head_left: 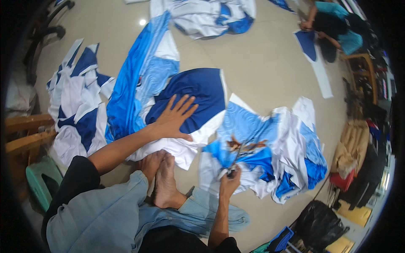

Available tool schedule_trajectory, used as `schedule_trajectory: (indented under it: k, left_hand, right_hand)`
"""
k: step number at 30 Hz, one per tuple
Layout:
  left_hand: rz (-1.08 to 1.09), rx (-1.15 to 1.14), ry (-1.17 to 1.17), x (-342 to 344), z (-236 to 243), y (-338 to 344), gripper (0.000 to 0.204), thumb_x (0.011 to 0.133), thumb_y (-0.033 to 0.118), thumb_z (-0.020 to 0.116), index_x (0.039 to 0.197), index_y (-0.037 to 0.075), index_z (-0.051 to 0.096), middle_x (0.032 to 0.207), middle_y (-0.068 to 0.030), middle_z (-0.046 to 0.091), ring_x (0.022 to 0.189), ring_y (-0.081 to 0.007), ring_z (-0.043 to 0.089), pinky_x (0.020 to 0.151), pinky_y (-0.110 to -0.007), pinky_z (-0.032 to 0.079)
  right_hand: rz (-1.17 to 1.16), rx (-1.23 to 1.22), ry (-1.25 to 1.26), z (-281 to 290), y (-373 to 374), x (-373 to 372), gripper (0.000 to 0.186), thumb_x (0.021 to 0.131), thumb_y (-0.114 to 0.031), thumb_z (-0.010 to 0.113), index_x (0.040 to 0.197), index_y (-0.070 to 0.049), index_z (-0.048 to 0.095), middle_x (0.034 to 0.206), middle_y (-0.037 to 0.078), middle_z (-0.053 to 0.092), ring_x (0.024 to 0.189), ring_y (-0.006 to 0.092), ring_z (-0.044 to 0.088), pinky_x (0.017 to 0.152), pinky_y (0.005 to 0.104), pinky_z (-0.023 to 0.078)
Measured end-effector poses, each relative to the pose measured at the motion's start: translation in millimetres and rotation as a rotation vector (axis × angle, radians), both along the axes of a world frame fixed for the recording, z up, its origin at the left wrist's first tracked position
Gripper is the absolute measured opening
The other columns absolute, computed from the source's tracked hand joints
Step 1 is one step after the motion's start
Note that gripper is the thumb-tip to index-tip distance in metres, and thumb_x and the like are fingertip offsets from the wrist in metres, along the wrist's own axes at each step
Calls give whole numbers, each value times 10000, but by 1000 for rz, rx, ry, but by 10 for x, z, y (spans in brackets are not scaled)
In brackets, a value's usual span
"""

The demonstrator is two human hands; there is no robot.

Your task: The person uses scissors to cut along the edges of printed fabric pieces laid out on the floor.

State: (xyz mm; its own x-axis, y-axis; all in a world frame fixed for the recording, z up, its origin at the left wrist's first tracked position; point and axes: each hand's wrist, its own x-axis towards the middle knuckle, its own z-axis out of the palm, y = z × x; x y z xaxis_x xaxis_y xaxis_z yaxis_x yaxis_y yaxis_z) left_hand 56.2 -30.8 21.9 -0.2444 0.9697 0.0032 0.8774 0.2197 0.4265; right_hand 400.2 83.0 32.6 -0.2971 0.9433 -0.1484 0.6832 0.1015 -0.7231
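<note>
My left hand (175, 118) lies with fingers spread on a navy blue fabric piece (202, 90) edged in white, in the middle of the floor. Bright blue printed fabric (130, 80) stretches beside it on the left. Lower right of that, my right hand (230, 181) is closed round the handles of a pair of scissors (237, 159). The blades point away from me over a heap of light blue and white fabric (253, 122) with a brown printed patch. My bare feet (164, 181) rest at the near edge of the navy piece.
White and navy scraps (80, 105) lie at the left, near a wooden chair (31, 137) and a green stool (44, 181). More fabric (206, 19) is heaped at the far side. Another person (337, 29) works at the far right. A black plastic bag (318, 225) stands at the lower right.
</note>
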Motion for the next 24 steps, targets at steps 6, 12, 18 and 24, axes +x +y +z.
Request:
schedule_trajectory:
  k: [6, 12, 18, 24]
  left_hand:
    - [-74, 32, -40, 58, 115, -7, 1105, 811, 714, 595, 1566, 26, 173, 1632, -236, 88, 1515, -406, 30, 1202, -577, 9]
    - [115, 242, -113, -194, 382, -333, 930, 928, 603, 537, 1570, 41, 166, 1633, -228, 97, 1512, -419, 61, 1193, -584, 53]
    - [348, 346, -17, -804, 477, -646, 807, 965, 521, 535, 1551, 47, 246, 1619, -233, 157, 1497, -435, 114, 1180, -610, 123]
    - [740, 334, 42, -1483, 136, -855, 761, 924, 469, 601, 1456, -32, 387, 1542, -283, 290, 1443, -452, 237, 1155, -584, 198]
  right_hand:
    - [87, 232, 385, 873, 1308, 1035, 339, 958, -152, 570, 1250, 16, 531, 1099, 137, 652, 936, 212, 646, 807, 323, 533]
    - [15, 1254, -162, 4190, 3196, 1532, 349, 960, -183, 584, 1265, -14, 567, 1114, 101, 632, 1023, 202, 597, 914, 318, 472]
    - [46, 948, -242, 1967, 1776, 486, 416, 886, -132, 640, 1281, -26, 564, 1117, 110, 632, 1025, 222, 604, 901, 325, 485]
    - [394, 710, -228, 1005, 1152, -328, 506, 811, -80, 696, 1297, -37, 560, 1119, 119, 631, 1026, 241, 610, 888, 331, 498]
